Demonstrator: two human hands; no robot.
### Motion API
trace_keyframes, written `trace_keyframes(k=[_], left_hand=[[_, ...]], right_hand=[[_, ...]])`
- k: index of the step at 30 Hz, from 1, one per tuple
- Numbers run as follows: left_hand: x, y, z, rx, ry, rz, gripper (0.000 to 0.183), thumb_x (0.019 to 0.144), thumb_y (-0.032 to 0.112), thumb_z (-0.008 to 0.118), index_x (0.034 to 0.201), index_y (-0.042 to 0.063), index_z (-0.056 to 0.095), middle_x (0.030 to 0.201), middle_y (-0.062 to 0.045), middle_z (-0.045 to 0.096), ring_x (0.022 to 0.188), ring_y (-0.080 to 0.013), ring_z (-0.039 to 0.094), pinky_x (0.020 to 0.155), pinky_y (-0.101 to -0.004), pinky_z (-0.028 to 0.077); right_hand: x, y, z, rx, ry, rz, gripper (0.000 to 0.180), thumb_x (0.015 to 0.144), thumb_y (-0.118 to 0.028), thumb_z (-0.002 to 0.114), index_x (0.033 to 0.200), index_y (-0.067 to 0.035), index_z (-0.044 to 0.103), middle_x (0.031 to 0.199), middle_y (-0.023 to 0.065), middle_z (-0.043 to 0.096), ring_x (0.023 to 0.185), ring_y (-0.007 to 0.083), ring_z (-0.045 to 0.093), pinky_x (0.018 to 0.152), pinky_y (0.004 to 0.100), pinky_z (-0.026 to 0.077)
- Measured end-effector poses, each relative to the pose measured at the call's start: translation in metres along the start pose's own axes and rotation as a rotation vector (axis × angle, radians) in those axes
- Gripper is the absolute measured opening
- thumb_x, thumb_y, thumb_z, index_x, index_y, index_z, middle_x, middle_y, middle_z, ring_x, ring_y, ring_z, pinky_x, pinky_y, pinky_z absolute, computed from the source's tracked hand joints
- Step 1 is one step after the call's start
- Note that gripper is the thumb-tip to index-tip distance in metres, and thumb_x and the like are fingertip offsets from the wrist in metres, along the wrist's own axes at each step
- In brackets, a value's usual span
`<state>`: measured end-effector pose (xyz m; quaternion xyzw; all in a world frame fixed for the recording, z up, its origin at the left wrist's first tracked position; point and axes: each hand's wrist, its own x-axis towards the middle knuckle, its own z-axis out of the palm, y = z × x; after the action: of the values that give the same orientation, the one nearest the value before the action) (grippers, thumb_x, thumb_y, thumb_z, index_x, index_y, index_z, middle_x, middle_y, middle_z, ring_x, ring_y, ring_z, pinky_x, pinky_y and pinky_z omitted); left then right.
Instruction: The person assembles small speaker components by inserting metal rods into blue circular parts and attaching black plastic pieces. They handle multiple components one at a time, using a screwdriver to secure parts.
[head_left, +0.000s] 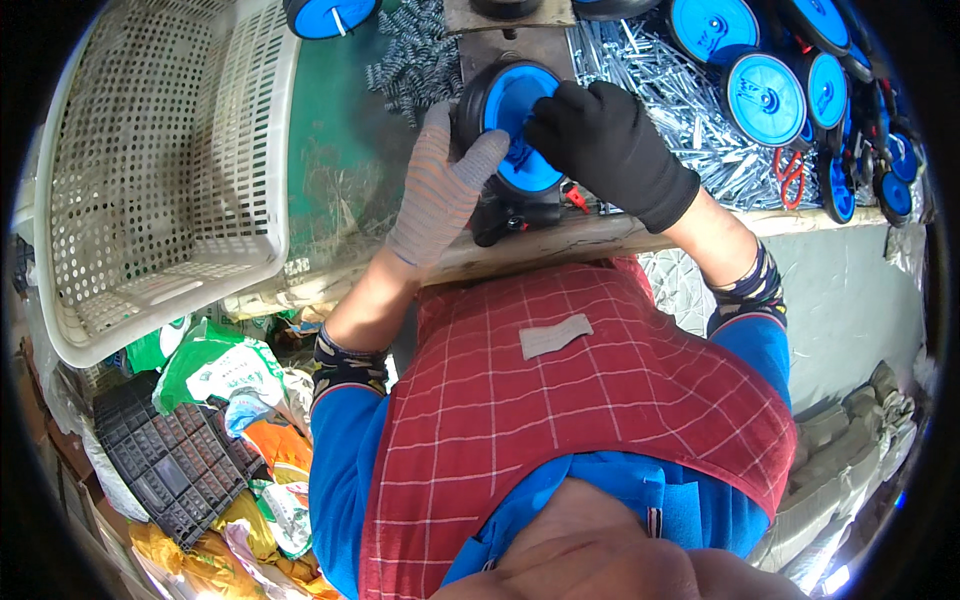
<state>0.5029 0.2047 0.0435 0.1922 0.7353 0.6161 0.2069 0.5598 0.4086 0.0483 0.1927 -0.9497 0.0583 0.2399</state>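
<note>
A black-tyred wheel with a blue plastic hub (511, 106) stands tilted at the front of the bench, its hollow side towards me. My left hand (448, 184), in a grey glove with orange stripes, grips its left side, thumb over the blue rim. My right hand (611, 146), in a black glove, has its fingers bunched at the hub's right side. Its fingertips are hidden, so whether it pinches a small part is unclear. Behind the wheel is a metal fixture plate (480, 46). A black tool-like part with a red piece (576, 196) lies below the wheel.
Coil springs (411, 56) are heaped behind my left hand. Many metal pins (694, 131) and red-handled scissors or pliers (789, 178) lie to the right, beside several blue-hubbed wheels (765, 97). A white perforated crate (169, 157) stands left. Plastic bags (225, 367) lie below it.
</note>
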Motion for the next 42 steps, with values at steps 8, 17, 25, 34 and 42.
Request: trace_keyframes(k=[8, 17, 25, 34, 42], left_hand=[[-0.001, -0.012, -0.018, -0.435, -0.144, -0.084, 0.043, 0.095, 0.028, 0.066, 0.125, 0.001, 0.052, 0.109, -0.009, 0.064, 0.097, -0.0164, 0.065, 0.080, -0.0275, 0.056], [-0.014, -0.013, -0.034, -0.475, -0.415, -0.137, 0.067, 0.095, 0.043, 0.063, 0.137, -0.005, 0.043, 0.134, -0.022, 0.053, 0.120, -0.0323, 0.060, 0.102, -0.0435, 0.052], [-0.008, -0.034, -0.039, 0.736, -0.692, -0.078, 0.071, 0.078, 0.039, 0.080, 0.129, -0.002, 0.051, 0.118, -0.024, 0.062, 0.112, -0.0362, 0.061, 0.097, -0.0438, 0.048], [0.080, -0.007, 0.011, -0.206, -0.239, -0.330, 0.053, 0.085, 0.041, 0.077, 0.113, 0.000, 0.059, 0.095, -0.016, 0.069, 0.082, -0.0241, 0.072, 0.069, -0.0310, 0.061], [0.084, -0.012, 0.010, -0.304, -0.217, -0.396, 0.051, 0.085, 0.040, 0.078, 0.114, 0.002, 0.059, 0.092, -0.013, 0.071, 0.077, -0.0233, 0.073, 0.067, -0.0323, 0.062]], right_hand=[[0.045, -0.015, -0.018, 0.906, 0.019, -0.170, 0.052, 0.094, -0.046, 0.060, 0.125, -0.005, 0.058, 0.135, 0.0186, 0.055, 0.115, 0.0383, 0.058, 0.094, 0.0438, 0.050], [-0.012, 0.003, -0.029, 0.108, -0.054, -0.091, 0.078, 0.068, -0.037, 0.083, 0.134, -0.006, 0.055, 0.128, 0.0145, 0.062, 0.116, 0.0295, 0.061, 0.106, 0.0466, 0.044], [-0.102, 0.039, 0.006, 0.830, 0.441, 1.065, 0.048, 0.092, -0.041, 0.070, 0.113, 0.001, 0.065, 0.093, 0.0080, 0.068, 0.087, 0.0120, 0.058, 0.073, 0.0305, 0.049], [-0.062, 0.030, 0.050, 0.822, 0.630, 0.905, 0.047, 0.092, -0.030, 0.068, 0.123, 0.003, 0.059, 0.104, 0.0088, 0.065, 0.092, 0.0154, 0.056, 0.083, 0.0293, 0.046], [-0.032, 0.011, 0.049, 0.871, 0.662, 0.991, 0.037, 0.089, -0.028, 0.072, 0.113, -0.002, 0.061, 0.095, 0.0058, 0.066, 0.083, 0.0140, 0.059, 0.075, 0.0298, 0.049]])
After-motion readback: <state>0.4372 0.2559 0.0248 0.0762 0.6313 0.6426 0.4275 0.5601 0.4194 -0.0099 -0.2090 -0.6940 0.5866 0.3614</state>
